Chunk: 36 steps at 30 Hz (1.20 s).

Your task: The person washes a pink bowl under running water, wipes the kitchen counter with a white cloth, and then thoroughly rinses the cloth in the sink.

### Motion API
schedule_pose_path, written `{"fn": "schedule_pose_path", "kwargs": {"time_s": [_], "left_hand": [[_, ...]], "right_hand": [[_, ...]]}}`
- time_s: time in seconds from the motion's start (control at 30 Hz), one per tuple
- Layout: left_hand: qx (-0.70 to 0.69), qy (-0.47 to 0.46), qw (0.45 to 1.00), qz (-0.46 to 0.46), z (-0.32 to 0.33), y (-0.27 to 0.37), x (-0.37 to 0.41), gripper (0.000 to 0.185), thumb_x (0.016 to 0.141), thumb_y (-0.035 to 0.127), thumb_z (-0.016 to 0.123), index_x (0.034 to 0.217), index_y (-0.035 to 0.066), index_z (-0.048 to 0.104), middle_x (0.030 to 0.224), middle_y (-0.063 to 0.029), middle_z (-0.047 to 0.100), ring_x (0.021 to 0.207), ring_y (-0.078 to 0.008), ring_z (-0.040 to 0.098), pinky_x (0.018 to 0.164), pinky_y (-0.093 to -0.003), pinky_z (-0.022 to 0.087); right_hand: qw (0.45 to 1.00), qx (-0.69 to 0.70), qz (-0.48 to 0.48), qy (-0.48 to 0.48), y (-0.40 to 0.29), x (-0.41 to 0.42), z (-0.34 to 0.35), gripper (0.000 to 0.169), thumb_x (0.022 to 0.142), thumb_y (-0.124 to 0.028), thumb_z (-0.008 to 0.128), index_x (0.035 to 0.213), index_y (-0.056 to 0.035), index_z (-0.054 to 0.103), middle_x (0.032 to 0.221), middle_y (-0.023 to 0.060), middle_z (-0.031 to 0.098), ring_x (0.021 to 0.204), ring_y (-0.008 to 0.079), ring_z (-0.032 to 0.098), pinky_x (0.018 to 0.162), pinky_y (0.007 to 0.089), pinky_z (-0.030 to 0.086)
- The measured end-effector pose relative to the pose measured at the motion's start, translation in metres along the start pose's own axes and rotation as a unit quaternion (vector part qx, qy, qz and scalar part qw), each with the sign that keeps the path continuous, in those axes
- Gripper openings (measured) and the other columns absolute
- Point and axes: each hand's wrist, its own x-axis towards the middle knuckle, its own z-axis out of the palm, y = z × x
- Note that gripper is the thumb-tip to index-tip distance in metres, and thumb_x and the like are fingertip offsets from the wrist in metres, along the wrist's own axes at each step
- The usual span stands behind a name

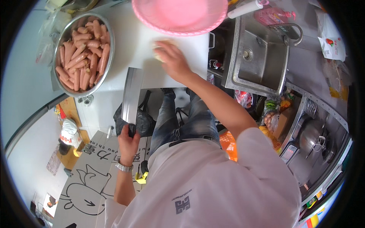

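Note:
My left hand (128,142) is closed round the dark handle of a cleaver (132,97), whose broad steel blade points up the view, its tip overlapping the edge of the white tabletop (125,34). On the tabletop my right hand (171,59) presses a pale, crumpled cloth (158,57), partly hidden under the fingers and slightly blurred. To the left stands a large steel bowl (112,59) heaped with pink sausages (82,57). A pink plastic basin (182,14) rests at the far side, beyond my right hand.
Right of the table is a stainless steel sink (263,65) with a curved faucet (298,34). A white cylinder with a pink loop (245,9) lies beside the basin. A black plastic bag (145,122) is below the table edge. Another person (68,134) is at the lower left.

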Motion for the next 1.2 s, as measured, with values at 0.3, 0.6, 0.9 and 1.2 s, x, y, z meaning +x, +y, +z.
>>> {"fn": "schedule_pose_path", "kwargs": {"time_s": [0.3,0.6,0.9,1.2], "left_hand": [[0.050,0.057,0.994,0.079,0.050,0.006,0.089,0.024,0.088,0.015,0.070,0.103,-0.002,0.061,0.071,-0.0241,0.065,0.067,-0.0461,0.065,0.059,-0.0493,0.049],[0.088,0.096,0.983,0.129,0.076,-0.006,0.148,0.030,0.092,0.020,0.067,0.113,0.000,0.062,0.080,-0.0266,0.070,0.077,-0.0479,0.068,0.066,-0.0534,0.053],[0.058,0.073,0.990,0.103,0.100,-0.008,0.154,0.049,0.092,0.015,0.069,0.133,-0.001,0.046,0.103,-0.0313,0.069,0.095,-0.0504,0.069,0.081,-0.0523,0.055],[0.245,0.082,0.960,0.108,0.102,0.013,0.101,0.065,0.089,0.012,0.070,0.146,-0.001,0.042,0.117,-0.0212,0.053,0.100,-0.0365,0.060,0.091,-0.0458,0.051]], "right_hand": [[0.960,-0.254,0.087,-0.075,0.078,-0.020,-0.039,0.039,0.089,-0.010,0.057,0.126,-0.0117,0.066,0.145,0.0054,0.054,0.130,0.0289,0.049,0.102,0.0467,0.044],[0.908,0.065,0.399,0.108,0.108,-0.111,-0.134,0.043,0.081,0.007,0.055,0.120,-0.0051,0.070,0.130,0.0156,0.067,0.112,0.0336,0.067,0.099,0.0422,0.054],[0.483,0.701,0.427,0.304,0.069,-0.183,-0.211,0.062,0.080,-0.012,0.050,0.140,0.0010,0.054,0.137,0.0167,0.064,0.125,0.0350,0.062,0.110,0.0495,0.049],[0.349,0.811,0.330,0.335,0.098,-0.223,-0.257,0.055,0.090,-0.023,0.048,0.139,0.0030,0.056,0.137,0.0173,0.064,0.126,0.0351,0.062,0.114,0.0498,0.044]]}}
